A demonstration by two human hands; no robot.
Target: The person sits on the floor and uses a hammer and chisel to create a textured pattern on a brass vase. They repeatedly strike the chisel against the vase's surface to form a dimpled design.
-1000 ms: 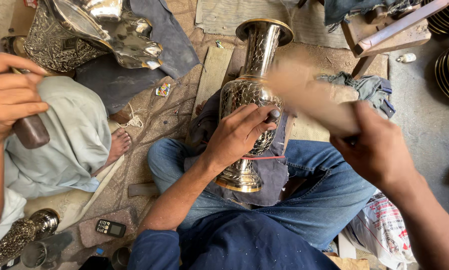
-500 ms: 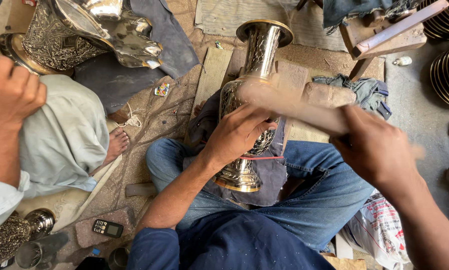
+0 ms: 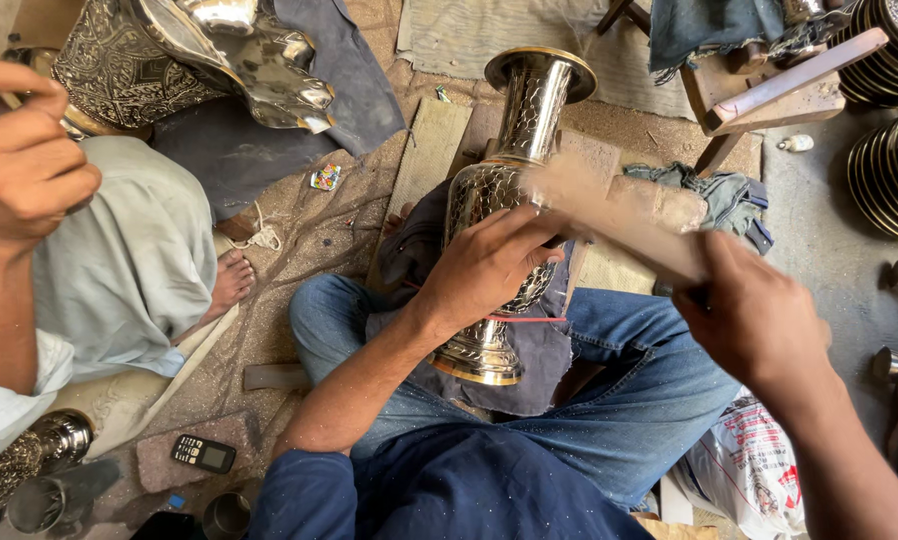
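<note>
One engraved brass vase (image 3: 514,200) lies tilted across the person's lap on a dark cloth (image 3: 544,350). The left hand (image 3: 489,265) wraps its fingers around the belly; the right hand (image 3: 754,315) grips a blurred wooden mallet (image 3: 619,215) just above it. Left of them — a co-worker's hand (image 3: 19,160), closed on a tool.

The wooden mallet (image 3: 619,215) is smeared by motion blur, so its head cannot be made out, and whatever is pinched under the left hand (image 3: 489,262) against the vase (image 3: 499,200) is hidden. At nine o'clock, a co-worker's hand (image 3: 24,165) is cut off by the edge, its tool covered. At two o'clock, the stacked plates (image 3: 894,150) are cropped.
</note>
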